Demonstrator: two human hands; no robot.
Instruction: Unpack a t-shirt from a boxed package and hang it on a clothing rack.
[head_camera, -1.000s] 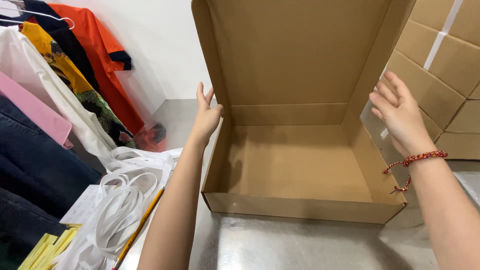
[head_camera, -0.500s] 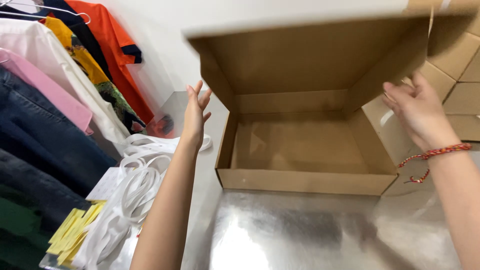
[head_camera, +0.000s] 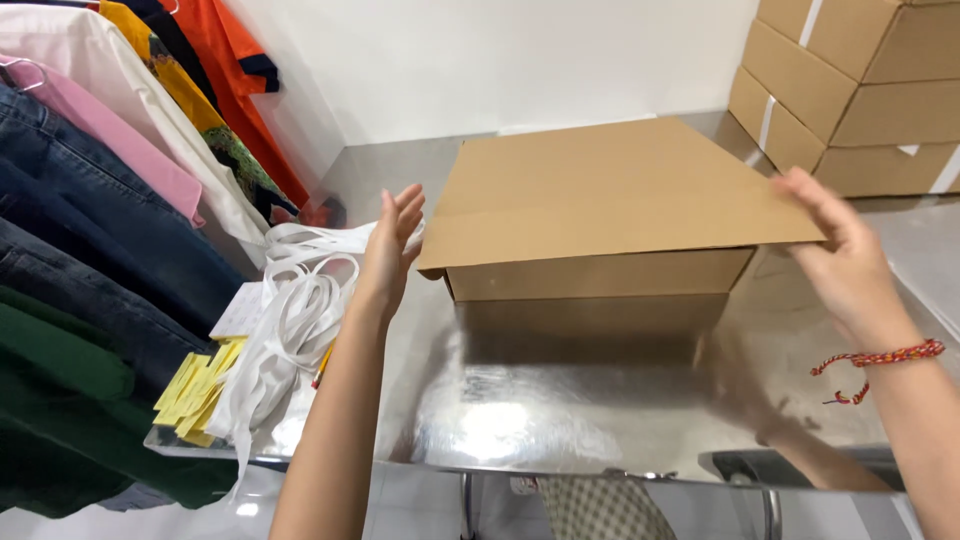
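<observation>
A brown cardboard box (head_camera: 600, 200) stands on a shiny metal table (head_camera: 560, 400) with its lid folded down over it. My left hand (head_camera: 390, 250) is flat and open at the box's left side, fingers up, next to the lid's left edge. My right hand (head_camera: 840, 255) rests against the lid's right front corner, fingers spread; a red braided cord circles its wrist. Neither hand grips anything.
A pile of white straps (head_camera: 290, 320) and yellow tags (head_camera: 200, 385) lies on the table's left edge. Clothes on hangers (head_camera: 110, 200) hang at the left. Taped cardboard boxes (head_camera: 850, 90) are stacked at the back right. A white wall (head_camera: 500, 60) stands behind.
The box's upright lid has swung down and now covers the box. Both hands followed it down along the box's sides.
</observation>
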